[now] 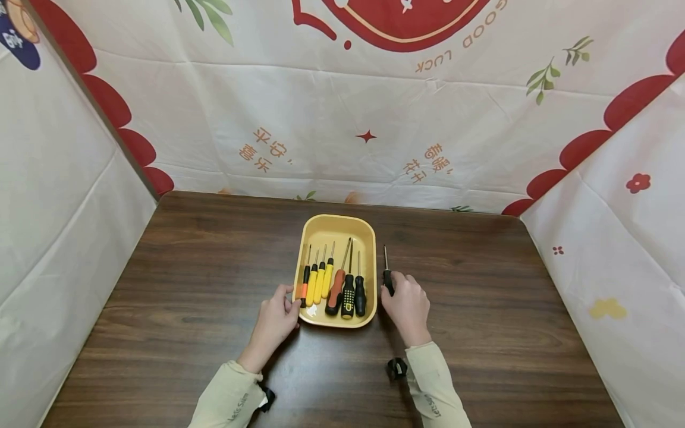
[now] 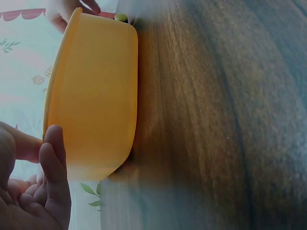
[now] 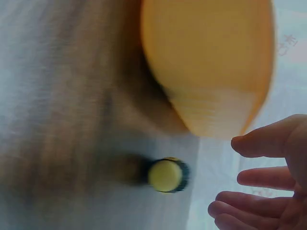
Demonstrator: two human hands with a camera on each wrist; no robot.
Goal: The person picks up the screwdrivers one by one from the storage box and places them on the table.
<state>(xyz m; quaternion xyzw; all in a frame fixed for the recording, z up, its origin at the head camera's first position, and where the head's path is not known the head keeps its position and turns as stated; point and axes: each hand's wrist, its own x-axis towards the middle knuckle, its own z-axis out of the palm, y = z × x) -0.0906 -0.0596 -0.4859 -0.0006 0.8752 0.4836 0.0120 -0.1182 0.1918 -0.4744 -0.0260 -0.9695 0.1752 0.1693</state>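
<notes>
A yellow tray sits on the table with several screwdrivers lying side by side in it. Some have yellow handles, one is orange-handled, and others are black. My left hand pinches the tray's left rim between thumb and fingers; the left wrist view shows this grip against the tray's wall. Right of the tray, a black-handled screwdriver lies on the table, its tip pointing away. My right hand is over it, and in the right wrist view its fingers are spread, apart from the screwdriver's yellow handle end.
The brown wooden table extends to both sides of the tray. Printed white cloth hangs behind it and along the left and right sides. Black straps with small devices are on both wrists.
</notes>
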